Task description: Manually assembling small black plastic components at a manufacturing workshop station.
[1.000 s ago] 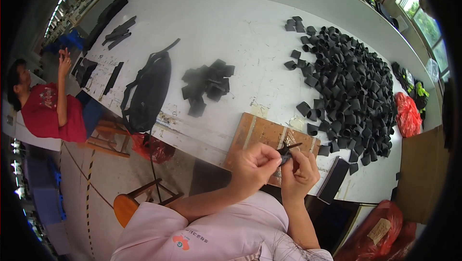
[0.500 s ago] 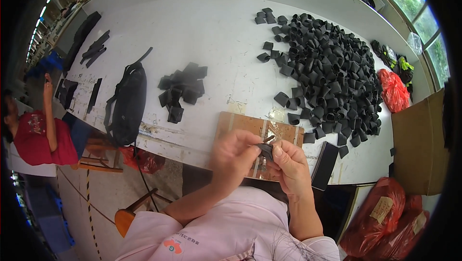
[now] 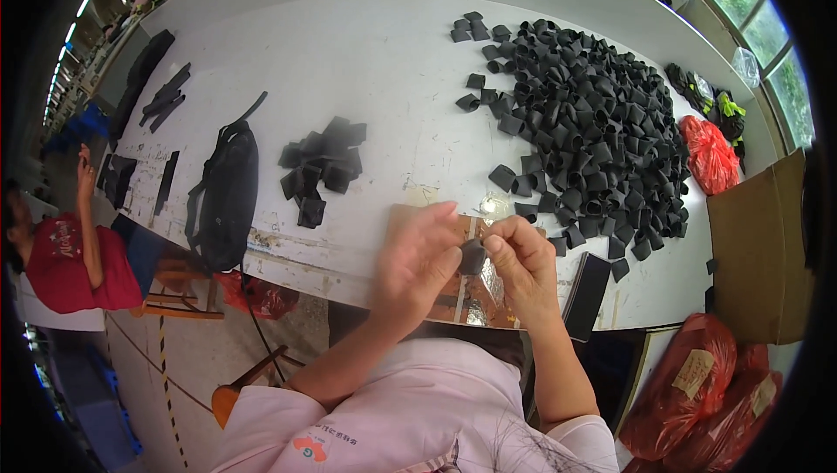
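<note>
Red shirt on a person sitting way off at the left edge, one arm raised, well clear of the white table. Moving right, a black bag lies on the table near its front edge, then a small heap of black pieces just beside it. At the front middle sits a brown board, and both hands are right over it. Left hand and right hand are together, fingertips pinched on one small black piece held between them, just above the board. Can't tell how hard either one grips. Past the hands, a flat black slab hangs over the table edge. Behind that, the big pile of black pieces covers the right half of the table. Far right: a red plastic bag and a cardboard box.
</note>
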### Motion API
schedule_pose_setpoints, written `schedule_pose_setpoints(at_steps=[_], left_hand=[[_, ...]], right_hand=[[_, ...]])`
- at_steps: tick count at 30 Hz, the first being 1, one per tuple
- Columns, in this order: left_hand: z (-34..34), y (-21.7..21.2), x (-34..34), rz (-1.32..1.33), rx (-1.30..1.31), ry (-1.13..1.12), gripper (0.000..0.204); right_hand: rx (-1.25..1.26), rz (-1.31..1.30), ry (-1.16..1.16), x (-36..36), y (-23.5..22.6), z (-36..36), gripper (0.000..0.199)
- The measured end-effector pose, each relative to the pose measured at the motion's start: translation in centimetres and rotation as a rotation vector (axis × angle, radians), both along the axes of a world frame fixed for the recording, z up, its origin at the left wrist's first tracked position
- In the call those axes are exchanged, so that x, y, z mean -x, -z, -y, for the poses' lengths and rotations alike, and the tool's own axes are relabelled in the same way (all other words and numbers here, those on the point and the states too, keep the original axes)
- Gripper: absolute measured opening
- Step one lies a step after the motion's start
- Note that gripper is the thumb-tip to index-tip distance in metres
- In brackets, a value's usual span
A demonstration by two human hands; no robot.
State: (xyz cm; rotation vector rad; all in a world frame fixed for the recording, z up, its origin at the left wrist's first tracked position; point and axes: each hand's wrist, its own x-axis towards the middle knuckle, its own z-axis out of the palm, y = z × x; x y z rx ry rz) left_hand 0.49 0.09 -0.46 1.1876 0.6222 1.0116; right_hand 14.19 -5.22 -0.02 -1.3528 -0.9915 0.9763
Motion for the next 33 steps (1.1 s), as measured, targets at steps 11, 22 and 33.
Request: schedule_pose_setpoints(at_steps=[11, 22, 33], left_hand=[[0.6, -1.2, -0.4, 0.29, 0.068, -0.112, 0.012], [2.0, 0.7, 0.1, 0.147, 0.061, -0.175, 0.008], [0.6, -0.4, 0.0, 0.07, -0.044, -0.002, 0.011]], right_hand=[[-0.431, 0.719, 0.181, 2.0, -1.1, 1.1, 0.035], [-0.558, 0.755, 0.213, 1.1, 1.1, 1.0, 0.021], [-0.193, 0.517, -0.033, 0.7, -1.0, 1.5, 0.026]])
